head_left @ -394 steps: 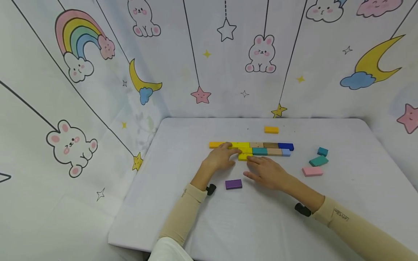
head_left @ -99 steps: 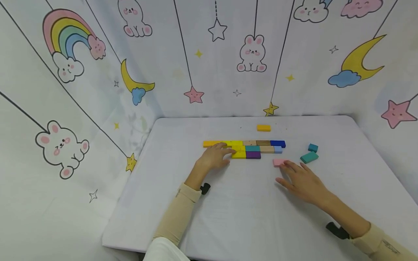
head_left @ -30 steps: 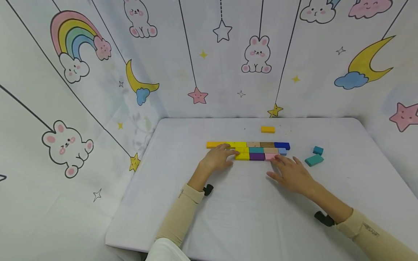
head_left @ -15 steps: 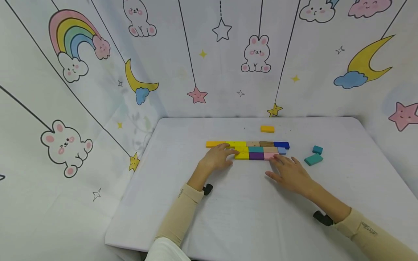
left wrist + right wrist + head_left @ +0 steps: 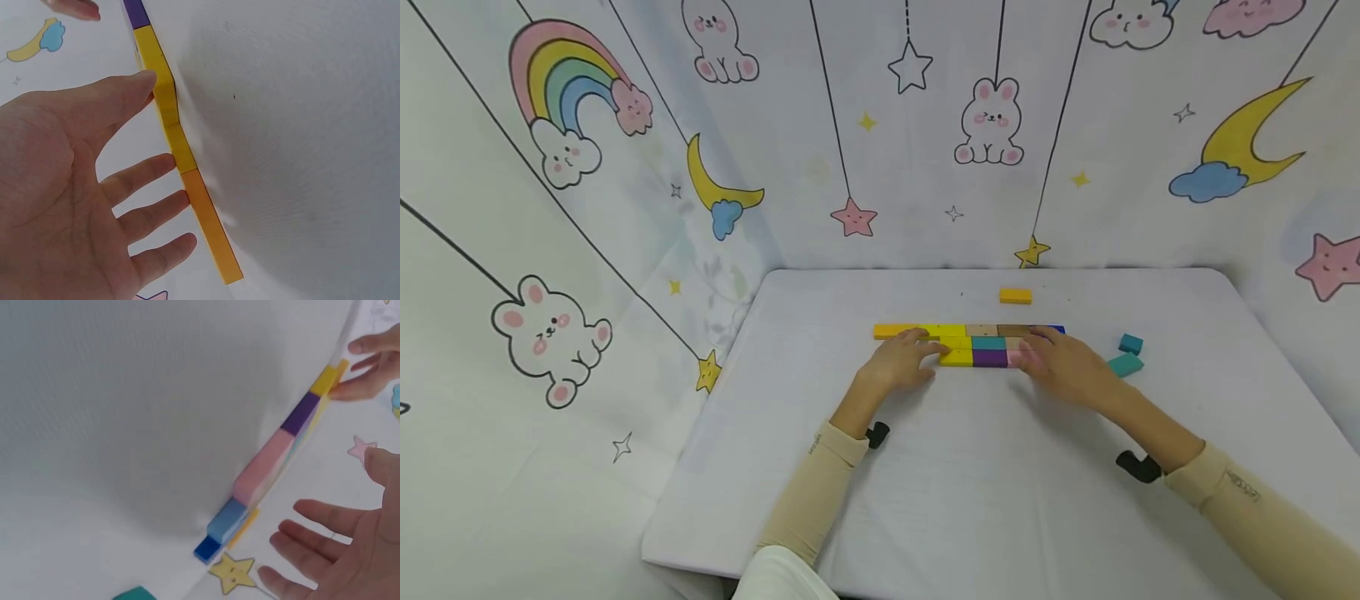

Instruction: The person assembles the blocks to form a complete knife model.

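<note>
Flat coloured wooden blocks lie in three touching rows. My left hand (image 5: 895, 362) rests at their left end, fingers extended, fingertips against the yellow block (image 5: 956, 358) and its neighbours. In the left wrist view its thumb touches a yellow block (image 5: 159, 69), while other fingers reach the orange block (image 5: 212, 231). My right hand (image 5: 1067, 367) is over the right end, partly covering the pink block (image 5: 1012, 358) and hiding the light blue one. In the right wrist view its fingers are spread, with the light blue block (image 5: 226, 520) beside the pink. The purple block (image 5: 990, 358) sits between yellow and pink.
A loose orange-yellow block (image 5: 1016, 296) lies behind the rows. Right of my right hand are a small teal block (image 5: 1131, 343) and a longer green one (image 5: 1126, 364), partly covered. A white cloth covers the table (image 5: 925, 500); a printed curtain (image 5: 910, 167) stands behind.
Earlier the purple, then the pink block joined the front row. Just now my right hand has shifted forward from the pink block over the back rows. My left hand stays put.
</note>
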The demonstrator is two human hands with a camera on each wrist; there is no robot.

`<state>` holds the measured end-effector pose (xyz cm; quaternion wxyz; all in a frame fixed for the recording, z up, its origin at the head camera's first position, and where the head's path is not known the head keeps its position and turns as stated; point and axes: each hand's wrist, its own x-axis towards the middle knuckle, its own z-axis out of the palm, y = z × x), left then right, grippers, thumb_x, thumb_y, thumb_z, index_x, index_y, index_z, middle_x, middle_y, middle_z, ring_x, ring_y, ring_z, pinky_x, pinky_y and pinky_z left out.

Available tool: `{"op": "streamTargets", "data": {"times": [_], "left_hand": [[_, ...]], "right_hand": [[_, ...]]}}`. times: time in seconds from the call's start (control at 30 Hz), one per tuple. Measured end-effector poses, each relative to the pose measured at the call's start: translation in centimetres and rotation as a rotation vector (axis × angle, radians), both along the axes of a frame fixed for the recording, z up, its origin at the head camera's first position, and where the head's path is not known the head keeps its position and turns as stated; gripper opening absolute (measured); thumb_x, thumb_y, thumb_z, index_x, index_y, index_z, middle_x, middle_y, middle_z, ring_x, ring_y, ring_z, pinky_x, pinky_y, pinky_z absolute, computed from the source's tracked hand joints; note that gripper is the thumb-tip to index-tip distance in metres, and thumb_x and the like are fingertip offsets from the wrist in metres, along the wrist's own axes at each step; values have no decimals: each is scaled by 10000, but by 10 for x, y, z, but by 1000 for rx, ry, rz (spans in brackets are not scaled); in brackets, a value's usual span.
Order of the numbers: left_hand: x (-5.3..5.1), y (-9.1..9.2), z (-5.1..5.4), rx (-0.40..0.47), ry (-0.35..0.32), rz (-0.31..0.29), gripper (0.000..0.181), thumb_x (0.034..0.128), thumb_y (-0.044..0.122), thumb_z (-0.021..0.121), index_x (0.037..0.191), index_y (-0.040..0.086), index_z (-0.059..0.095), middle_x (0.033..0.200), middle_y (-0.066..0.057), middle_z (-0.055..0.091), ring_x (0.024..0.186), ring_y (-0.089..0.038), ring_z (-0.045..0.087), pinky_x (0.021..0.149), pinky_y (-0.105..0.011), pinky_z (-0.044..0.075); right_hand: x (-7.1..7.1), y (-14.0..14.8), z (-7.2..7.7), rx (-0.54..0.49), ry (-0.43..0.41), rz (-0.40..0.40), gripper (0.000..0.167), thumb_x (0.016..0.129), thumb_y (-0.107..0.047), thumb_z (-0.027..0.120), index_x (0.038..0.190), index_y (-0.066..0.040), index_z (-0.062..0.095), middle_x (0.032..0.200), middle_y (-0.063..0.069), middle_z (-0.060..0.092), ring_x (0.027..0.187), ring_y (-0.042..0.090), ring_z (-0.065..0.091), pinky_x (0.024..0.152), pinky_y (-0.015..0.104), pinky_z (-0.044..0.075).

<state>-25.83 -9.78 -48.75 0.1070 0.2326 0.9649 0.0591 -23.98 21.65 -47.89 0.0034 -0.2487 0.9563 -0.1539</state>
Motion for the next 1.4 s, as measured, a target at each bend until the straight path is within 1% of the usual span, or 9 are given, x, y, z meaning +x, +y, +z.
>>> {"op": "streamTargets", "data": {"times": [0.1,0.33,0.47,0.6,0.87,0.97,1.07,1.2,1.4], "left_hand": [[-1,-1,-1,5,4,4,482,1055,357,618,1529,372,531,1661,-55,376,1530,-272,347,1250,-477,316],[-2,-1,-3,0,-2,5,488,1055,367,615,1534,384,522,1668,-58,365,1533,-282,340,1247,-493,318],[-1,0,-2,10,-2,9,487,1053,357,621,1530,378,528,1663,-61,373,1527,-280,348,1249,-482,317],[0,0,-1,16,-7,15,484,1051,348,627,1526,378,534,1658,-62,381,1524,-276,353,1249,-479,317],[1,1,0,7,-2,9,483,1055,352,621,1529,374,530,1658,-67,378,1521,-282,358,1250,-482,314],[1,1,0,7,-3,14,483,1053,356,625,1527,377,532,1658,-61,379,1522,-277,357,1251,-479,313],[0,1,-1,4,-1,16,487,1051,362,628,1528,381,530,1658,-54,382,1523,-270,354,1250,-475,315],[-1,1,-2,-8,11,15,489,1048,373,632,1525,386,531,1655,-44,388,1521,-263,359,1248,-470,322],[-1,1,-1,-8,12,11,483,1052,361,629,1526,375,533,1653,-54,391,1521,-273,360,1248,-476,321]], "right_hand": [[-18,0,4,0,-35,-8,592,1087,-427,536,1430,54,584,1518,322,474,1336,524,514,1086,674,438],[-53,4,6,33,-127,-18,693,1098,-499,465,1524,48,468,1597,316,364,1429,525,411,1140,682,366],[-71,10,4,37,-147,4,723,1108,-513,425,1535,71,435,1603,329,342,1449,530,373,1158,689,334],[-83,14,3,54,-155,29,726,1112,-512,407,1534,78,429,1607,342,327,1455,542,356,1156,701,327],[-102,11,5,112,-212,58,740,1118,-538,343,1591,30,349,1657,320,234,1481,549,298,1165,718,293],[-106,9,7,124,-229,64,742,1121,-536,330,1604,28,317,1661,316,227,1487,548,284,1170,721,278],[-111,5,5,147,-264,58,781,1111,-579,301,1616,17,297,1657,307,251,1482,546,301,1168,733,269],[-115,-1,3,169,-301,44,822,1094,-624,289,1612,14,315,1629,315,310,1467,552,327,1158,754,260],[-113,-9,4,183,-286,36,789,1102,-585,334,1582,40,367,1615,361,290,1430,576,365,1145,751,293]]}}
